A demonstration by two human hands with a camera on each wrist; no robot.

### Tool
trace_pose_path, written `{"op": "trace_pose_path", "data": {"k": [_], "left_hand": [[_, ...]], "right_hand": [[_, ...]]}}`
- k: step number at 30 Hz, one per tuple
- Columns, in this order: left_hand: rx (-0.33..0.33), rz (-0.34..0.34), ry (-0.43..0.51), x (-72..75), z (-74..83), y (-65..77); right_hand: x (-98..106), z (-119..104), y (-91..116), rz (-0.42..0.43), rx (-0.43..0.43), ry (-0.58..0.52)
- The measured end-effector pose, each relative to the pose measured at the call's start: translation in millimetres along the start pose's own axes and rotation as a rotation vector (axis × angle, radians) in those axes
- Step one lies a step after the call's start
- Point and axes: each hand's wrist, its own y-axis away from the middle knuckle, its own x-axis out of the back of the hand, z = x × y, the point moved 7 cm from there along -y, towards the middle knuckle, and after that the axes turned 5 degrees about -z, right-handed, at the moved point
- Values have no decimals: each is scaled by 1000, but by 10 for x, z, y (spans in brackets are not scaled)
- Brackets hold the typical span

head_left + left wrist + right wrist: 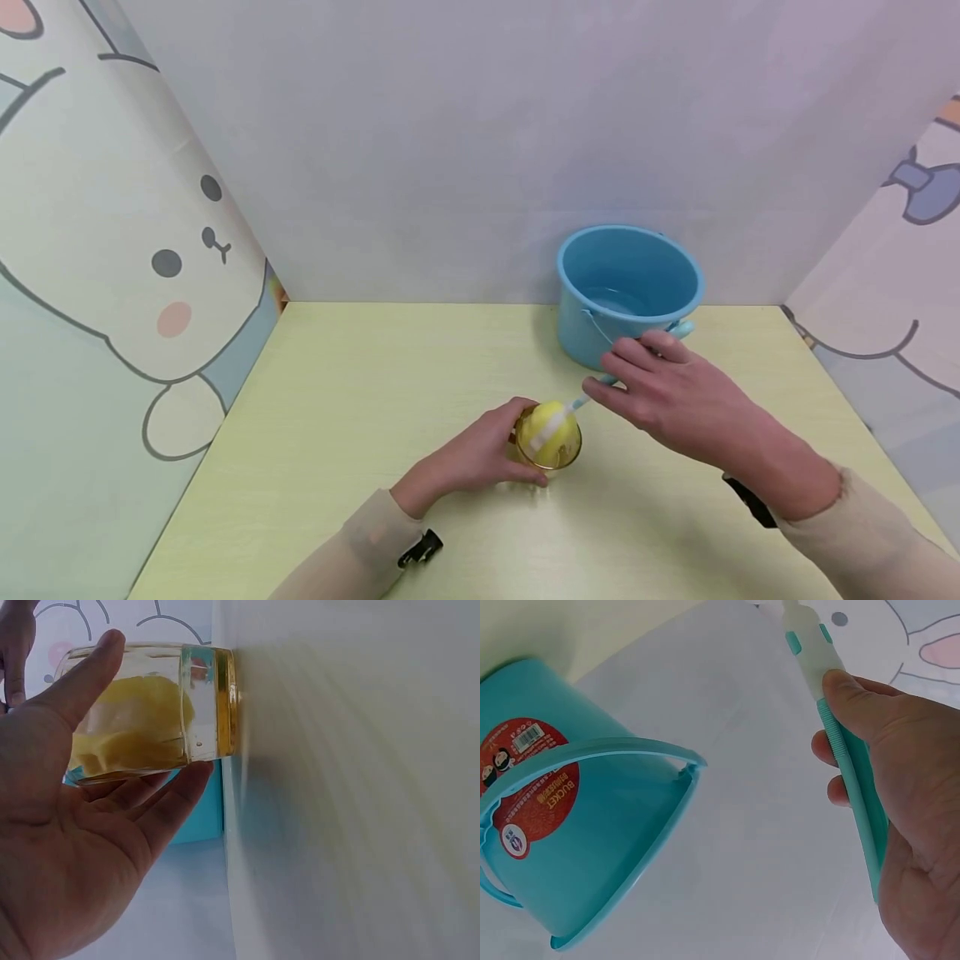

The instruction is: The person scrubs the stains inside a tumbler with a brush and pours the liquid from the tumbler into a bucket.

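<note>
1. The fingers of the right hand (667, 408) are curled round the teal-and-white handle (849, 776) of a sponge brush; in the right wrist view the thumb presses along it where the white part meets the teal.
2. The left hand (486, 446) grips a clear drinking glass (201, 735) from the side, thumb across one side and fingers round the other.
3. The brush slants down from the right hand toward the left hand, and its yellow sponge head (564, 435) sits inside the glass, filling much of its width.
4. The glass stands upright, with an amber tint at its base, which meets the tabletop in the left wrist view.
5. Beyond the right hand, a light-blue bucket (576, 333) stands upright near the back edge of the table, apart from the glass; the end of the brush handle overlaps its rim in the head view. A round red label (544, 791) on its side reads "BUCKET".
6. Beige sleeves (862, 533) cover both forearms, with a black strap piece (422, 548) at each wrist.
7. Under everything lies a pale yellow table (375, 375), backed by a plain whitish panel (420, 150) and flanked by cartoon-printed sheets (97, 233).
</note>
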Motion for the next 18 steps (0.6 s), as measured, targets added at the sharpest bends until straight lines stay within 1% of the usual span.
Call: {"op": "trace_pose_path", "data": {"k": [4, 11, 18], "left_hand": [[10, -3, 6, -2, 1, 2], [22, -2, -5, -2, 5, 2], [30, -3, -24, -7, 0, 4]], "right_hand": [[-30, 30, 2, -10, -12, 5], [-72, 98, 49, -13, -26, -23], [-105, 133, 98, -47, -34, -38]]}}
